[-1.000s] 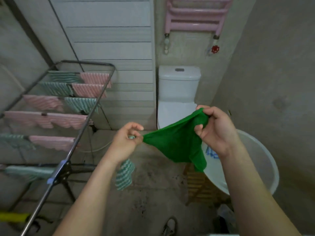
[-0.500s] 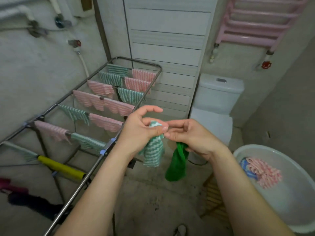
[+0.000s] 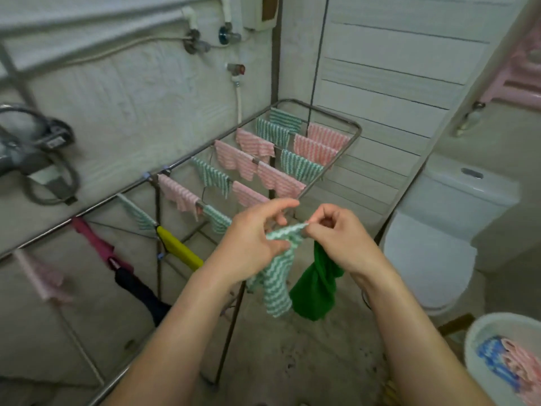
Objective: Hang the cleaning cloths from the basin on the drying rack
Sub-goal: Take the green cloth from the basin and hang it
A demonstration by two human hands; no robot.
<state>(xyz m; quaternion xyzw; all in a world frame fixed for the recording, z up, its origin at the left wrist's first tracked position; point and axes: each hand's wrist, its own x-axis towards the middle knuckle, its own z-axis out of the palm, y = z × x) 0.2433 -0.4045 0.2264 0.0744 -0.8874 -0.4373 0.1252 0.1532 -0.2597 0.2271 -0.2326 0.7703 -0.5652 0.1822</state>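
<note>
My left hand (image 3: pixel 257 241) and my right hand (image 3: pixel 339 238) together pinch the top edge of a green-and-white striped cloth (image 3: pixel 276 288), which hangs down between them. A plain green cloth (image 3: pixel 316 285) dangles from under my right hand, held in its curled fingers. Both hands hover over the near rail of the metal drying rack (image 3: pixel 330 111), whose bars carry several pink and green striped cloths (image 3: pixel 316 148). The white basin (image 3: pixel 480 329) sits at the lower right with a blue cloth (image 3: pixel 494 364) and a pink cloth (image 3: pixel 524 361) inside.
A white toilet (image 3: pixel 445 230) stands to the right of the rack. A yellow-handled tool (image 3: pixel 178 250) and a pink-handled dark umbrella (image 3: pixel 117 265) hang under the rack. Pipes and a hose run along the left wall. Bare concrete floor lies below my hands.
My view has swung left toward the rack. My right hand has taken hold of the striped cloth's edge beside my left hand, and the green cloth now hangs from my right hand alone.
</note>
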